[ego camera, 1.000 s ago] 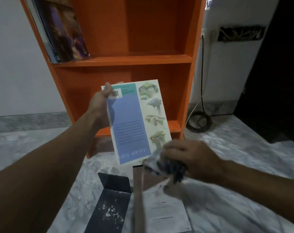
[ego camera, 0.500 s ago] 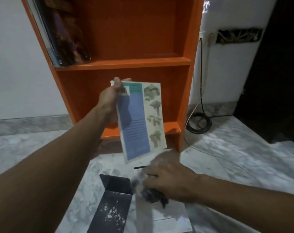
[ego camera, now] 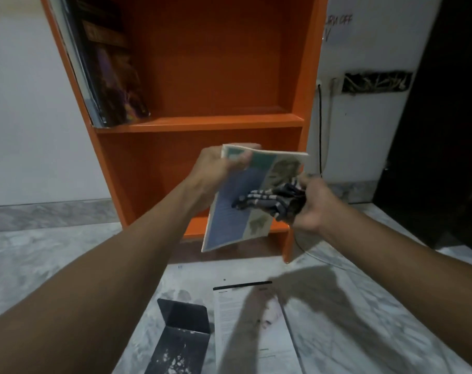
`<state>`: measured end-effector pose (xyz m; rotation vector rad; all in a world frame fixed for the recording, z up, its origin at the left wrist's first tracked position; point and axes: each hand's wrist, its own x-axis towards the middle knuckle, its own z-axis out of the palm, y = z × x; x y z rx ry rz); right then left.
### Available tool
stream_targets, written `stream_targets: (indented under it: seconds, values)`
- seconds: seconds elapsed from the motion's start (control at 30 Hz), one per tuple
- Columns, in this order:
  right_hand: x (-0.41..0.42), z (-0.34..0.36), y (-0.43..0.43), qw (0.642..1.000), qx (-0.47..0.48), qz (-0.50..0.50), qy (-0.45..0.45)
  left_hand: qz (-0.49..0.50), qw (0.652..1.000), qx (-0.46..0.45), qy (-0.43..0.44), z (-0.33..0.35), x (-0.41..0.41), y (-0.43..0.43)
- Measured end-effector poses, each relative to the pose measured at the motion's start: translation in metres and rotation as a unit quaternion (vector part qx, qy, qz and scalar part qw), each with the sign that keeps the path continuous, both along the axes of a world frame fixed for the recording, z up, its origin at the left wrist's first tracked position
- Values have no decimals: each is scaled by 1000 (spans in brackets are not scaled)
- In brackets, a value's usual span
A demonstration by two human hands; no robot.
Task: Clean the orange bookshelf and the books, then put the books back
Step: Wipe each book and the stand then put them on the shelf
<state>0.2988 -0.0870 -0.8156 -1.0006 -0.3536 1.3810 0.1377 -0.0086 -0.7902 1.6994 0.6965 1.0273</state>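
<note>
My left hand [ego camera: 218, 168] grips the top corner of a thin blue and cream book [ego camera: 235, 220], held tilted in front of the orange bookshelf [ego camera: 202, 125]. In my right hand [ego camera: 307, 206] a striped dark cloth [ego camera: 267, 199] is bunched up, and it lies against the book's cover. Several dark books [ego camera: 108, 71] lean at the left end of the upper shelf. The lower shelf behind the held book looks bare where I can see it.
A dark metal bookend [ego camera: 181, 338] with white specks and a white printed booklet [ego camera: 245, 333] lie on the marble floor [ego camera: 40, 260]. A black cable [ego camera: 320, 130] hangs down the white wall right of the shelf. A dark doorway [ego camera: 445, 130] is at the far right.
My right hand rose from the floor with the cloth and brought it onto the book's cover. My left hand tilted the book flatter and shifted it right.
</note>
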Motion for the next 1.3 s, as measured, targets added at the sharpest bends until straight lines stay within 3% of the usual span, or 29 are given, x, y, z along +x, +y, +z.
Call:
stream_targets:
  seconds: [0.2, 0.33, 0.4, 0.47, 0.53, 0.6, 0.67, 0.7, 0.77, 0.87, 0.97, 1.13, 1.23, 1.3]
  values:
    - [26, 17, -8, 998, 33, -28, 38, -114, 992, 22, 42, 7, -2, -6]
    - [33, 18, -16, 997, -19, 6, -69, -159, 985, 11, 63, 10, -10, -6]
    - [38, 17, -19, 995, -21, 25, -93, -184, 976, 5, 114, 11, -17, -3]
    - [38, 15, -23, 992, -23, 33, -116, -163, 960, 19, 229, 7, -23, 4]
    - [42, 11, -23, 994, -18, 12, -104, -67, 959, -28, 275, -10, -30, 16]
    - [45, 7, -24, 995, 7, 4, -96, 2, 968, -180, 176, -32, -38, 20]
    - [47, 3, -28, 995, 17, 13, -93, 6, 938, -345, 22, -47, -40, 20]
    - [48, -1, -30, 995, 19, 26, -94, 2, 923, -382, -36, -51, -40, 20]
    - [48, -12, -33, 992, 12, 62, -107, -6, 920, -375, -112, -50, -37, 22]
    - [45, -32, -35, 974, -30, 130, -181, 16, 944, -298, -139, -39, -28, 19]
    - [49, -43, -32, 942, -59, 147, -296, 25, 955, -268, -126, -39, -26, 19]
    - [65, -10, -11, 862, -32, -150, -483, 8, 949, -295, -114, -43, -32, 26]
    - [39, 31, -8, 709, 97, -195, -671, 13, 956, -278, -90, -42, -25, 22]
    - [14, 36, -12, 633, 186, -143, -737, 5, 959, -275, -75, -42, -20, 22]
